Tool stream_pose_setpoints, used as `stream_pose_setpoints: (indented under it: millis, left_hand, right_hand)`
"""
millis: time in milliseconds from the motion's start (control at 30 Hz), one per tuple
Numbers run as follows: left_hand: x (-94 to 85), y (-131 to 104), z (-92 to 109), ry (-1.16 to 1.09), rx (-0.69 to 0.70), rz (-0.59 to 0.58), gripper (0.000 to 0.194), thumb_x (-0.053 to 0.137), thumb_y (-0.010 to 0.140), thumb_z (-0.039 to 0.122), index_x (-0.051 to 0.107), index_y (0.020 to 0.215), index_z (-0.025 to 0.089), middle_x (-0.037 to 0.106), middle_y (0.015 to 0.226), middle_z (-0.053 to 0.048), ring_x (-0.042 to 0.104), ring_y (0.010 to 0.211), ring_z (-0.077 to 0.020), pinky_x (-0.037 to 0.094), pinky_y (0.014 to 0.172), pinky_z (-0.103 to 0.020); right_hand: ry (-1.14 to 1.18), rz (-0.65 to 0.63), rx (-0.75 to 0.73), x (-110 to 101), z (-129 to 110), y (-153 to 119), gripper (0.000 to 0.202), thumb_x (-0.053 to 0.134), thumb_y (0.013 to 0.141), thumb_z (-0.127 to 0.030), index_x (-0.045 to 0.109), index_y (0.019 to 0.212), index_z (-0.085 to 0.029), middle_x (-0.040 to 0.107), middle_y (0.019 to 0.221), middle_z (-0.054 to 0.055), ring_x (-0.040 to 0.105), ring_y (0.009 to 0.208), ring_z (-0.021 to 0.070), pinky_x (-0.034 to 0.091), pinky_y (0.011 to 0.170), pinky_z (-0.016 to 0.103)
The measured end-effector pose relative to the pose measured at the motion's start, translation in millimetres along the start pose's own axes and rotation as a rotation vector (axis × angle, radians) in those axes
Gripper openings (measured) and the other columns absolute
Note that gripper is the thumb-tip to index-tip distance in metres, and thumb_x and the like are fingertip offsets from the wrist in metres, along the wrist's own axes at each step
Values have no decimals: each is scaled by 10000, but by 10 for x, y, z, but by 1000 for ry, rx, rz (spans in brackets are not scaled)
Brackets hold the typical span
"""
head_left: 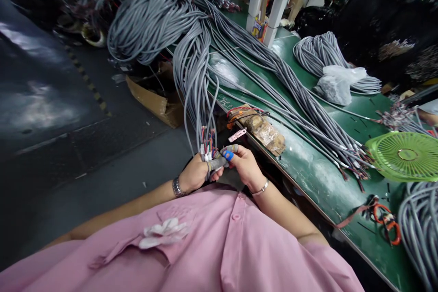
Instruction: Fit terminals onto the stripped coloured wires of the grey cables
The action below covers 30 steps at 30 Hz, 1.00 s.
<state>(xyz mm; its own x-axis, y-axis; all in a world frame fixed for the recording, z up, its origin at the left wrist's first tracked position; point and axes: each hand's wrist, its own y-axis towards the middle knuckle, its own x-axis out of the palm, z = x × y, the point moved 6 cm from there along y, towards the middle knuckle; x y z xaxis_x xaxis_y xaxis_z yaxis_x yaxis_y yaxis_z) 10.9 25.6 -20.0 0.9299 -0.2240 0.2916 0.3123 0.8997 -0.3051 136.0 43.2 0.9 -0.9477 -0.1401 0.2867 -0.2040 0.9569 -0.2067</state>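
Note:
Close in front of my body, my left hand (195,172) is wrapped round the ends of several grey cables (195,64), whose thin coloured wires (208,139) and white connectors stick up beside its fingers. My right hand (244,164) touches the left one, its thumb and forefinger pinched at the wire ends. What lies in that pinch is too small to make out. Grey covers are on some fingers, and a blue one is on my right thumb. The cables hang down over the table edge from a big grey heap.
On the green table (318,196) lie a long cable bundle, a green fan (404,155), orange-handled scissors (386,223), a plastic bag (338,84) and a taped cardboard piece (265,132). A cardboard box (153,100) stands on the floor. White posts rise behind.

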Motion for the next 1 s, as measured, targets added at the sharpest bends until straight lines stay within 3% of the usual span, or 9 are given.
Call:
stream_pose_setpoints:
  millis: [133, 433, 700, 867, 1000]
  left_hand:
    - [-1, 5, 5, -16, 5, 41, 272, 689, 774, 372, 615, 681, 127, 609, 522, -15, 507, 400, -101, 367, 376, -204]
    - [-13, -10, 14, -48, 32, 128, 246, 710, 747, 356, 610, 709, 134, 613, 526, -7, 511, 409, -103, 384, 385, -205]
    - [-59, 23, 74, -98, 70, 123, 247, 712, 748, 341, 594, 665, 141, 558, 475, 17, 456, 375, -83, 358, 364, -194]
    - [-91, 63, 115, -151, 43, 54, 244, 729, 729, 339, 605, 656, 142, 552, 464, 18, 450, 367, -77, 358, 365, -189]
    - [-13, 120, 171, -207, -60, -42, 267, 739, 685, 376, 628, 666, 134, 547, 434, 8, 446, 337, -87, 341, 334, -192]
  right_hand:
    - [0, 62, -69, -26, 7, -22, 247, 753, 709, -386, 652, 767, -168, 581, 621, -34, 460, 528, 77, 361, 501, 218]
    - [11, 123, -43, -71, 75, -12, 280, 766, 684, -406, 637, 741, -164, 585, 633, -26, 448, 518, 78, 383, 487, 221]
    - [161, 67, -16, -124, 88, 0, 342, 668, 784, -507, 625, 754, -169, 531, 613, -33, 445, 522, 74, 415, 524, 219]
    - [291, 123, 65, -334, 131, 145, 452, 596, 798, -612, 653, 861, -169, 608, 758, 10, 478, 544, 75, 449, 504, 212]
    - [342, 41, 139, -273, 105, 304, 516, 575, 783, -665, 662, 897, -169, 633, 794, 22, 506, 556, 80, 459, 495, 209]
